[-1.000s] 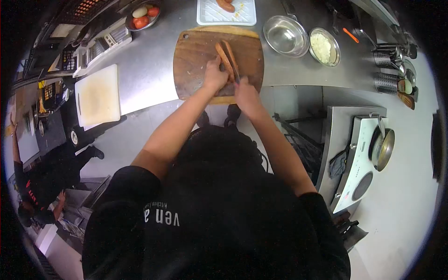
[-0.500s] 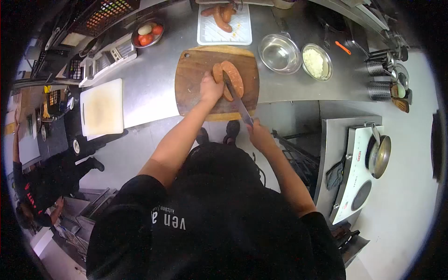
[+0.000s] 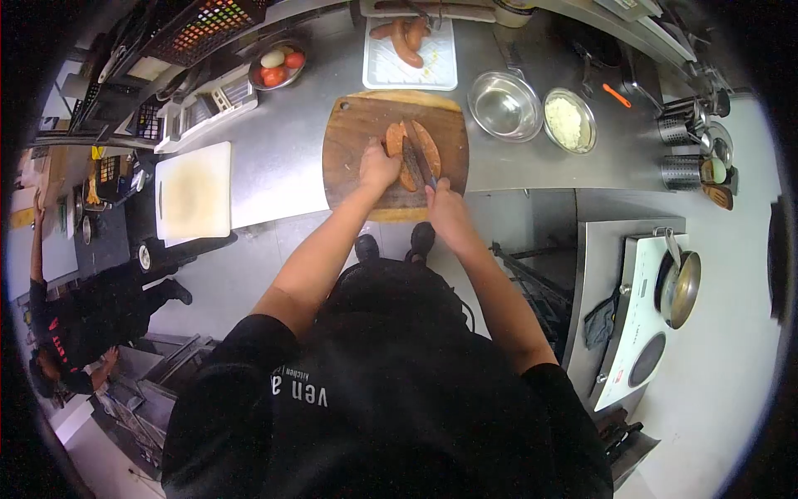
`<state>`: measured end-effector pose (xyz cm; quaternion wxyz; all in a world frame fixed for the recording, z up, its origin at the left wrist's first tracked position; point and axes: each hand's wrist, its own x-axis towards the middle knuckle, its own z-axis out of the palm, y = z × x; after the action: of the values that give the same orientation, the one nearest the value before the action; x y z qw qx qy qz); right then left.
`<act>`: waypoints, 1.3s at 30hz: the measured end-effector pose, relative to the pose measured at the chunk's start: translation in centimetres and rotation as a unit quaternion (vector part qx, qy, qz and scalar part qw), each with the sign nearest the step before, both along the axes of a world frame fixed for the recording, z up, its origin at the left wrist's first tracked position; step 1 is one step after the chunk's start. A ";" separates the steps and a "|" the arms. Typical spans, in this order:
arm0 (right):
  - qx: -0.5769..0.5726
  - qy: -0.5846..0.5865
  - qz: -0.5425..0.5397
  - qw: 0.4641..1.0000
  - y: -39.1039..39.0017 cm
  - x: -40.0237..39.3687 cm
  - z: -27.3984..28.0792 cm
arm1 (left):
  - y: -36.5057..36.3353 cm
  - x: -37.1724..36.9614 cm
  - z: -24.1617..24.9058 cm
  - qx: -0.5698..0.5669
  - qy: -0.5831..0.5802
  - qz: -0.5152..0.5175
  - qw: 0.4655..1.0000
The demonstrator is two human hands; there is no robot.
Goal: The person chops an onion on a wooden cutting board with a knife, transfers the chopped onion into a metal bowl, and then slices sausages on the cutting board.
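On the wooden cutting board (image 3: 345,158) lies an orange-brown sausage (image 3: 430,150), split lengthwise into parts side by side. My left hand (image 3: 379,166) presses bent fingers against the sausage's left side. In my right hand (image 3: 449,206) is the handle of a long knife (image 3: 422,156), its blade lying along the sausage and pointing away from me. A dark strip shows beside the blade; I cannot make out what it is. Behind the board, a white tray (image 3: 378,71) holds several whole sausages (image 3: 406,50).
A metal bowl (image 3: 504,106) and a bowl of white shreds (image 3: 568,122) stand right of the board. Tomatoes fill a bowl (image 3: 277,66) at back left, near a white board (image 3: 193,191). A pan (image 3: 683,291) sits on the right hob. A co-worker (image 3: 91,320) is far left.
My right hand has moved forward and slightly left relative to the board, and the blade now lies farther along the sausage. The whole view has shifted slightly.
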<state>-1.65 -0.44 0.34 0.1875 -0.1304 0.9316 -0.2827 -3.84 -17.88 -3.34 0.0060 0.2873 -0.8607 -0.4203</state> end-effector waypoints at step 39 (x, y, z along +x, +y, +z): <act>-0.136 -0.004 -0.072 0.988 9.9 -1.7 -0.3 | 5.5 -1.8 1.0 -0.276 0.062 -0.078 0.956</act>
<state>-3.38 9.43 0.08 0.1509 -0.0865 0.8909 -0.4196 -5.65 -12.39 -2.33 0.1057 0.1792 -0.9608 -0.1831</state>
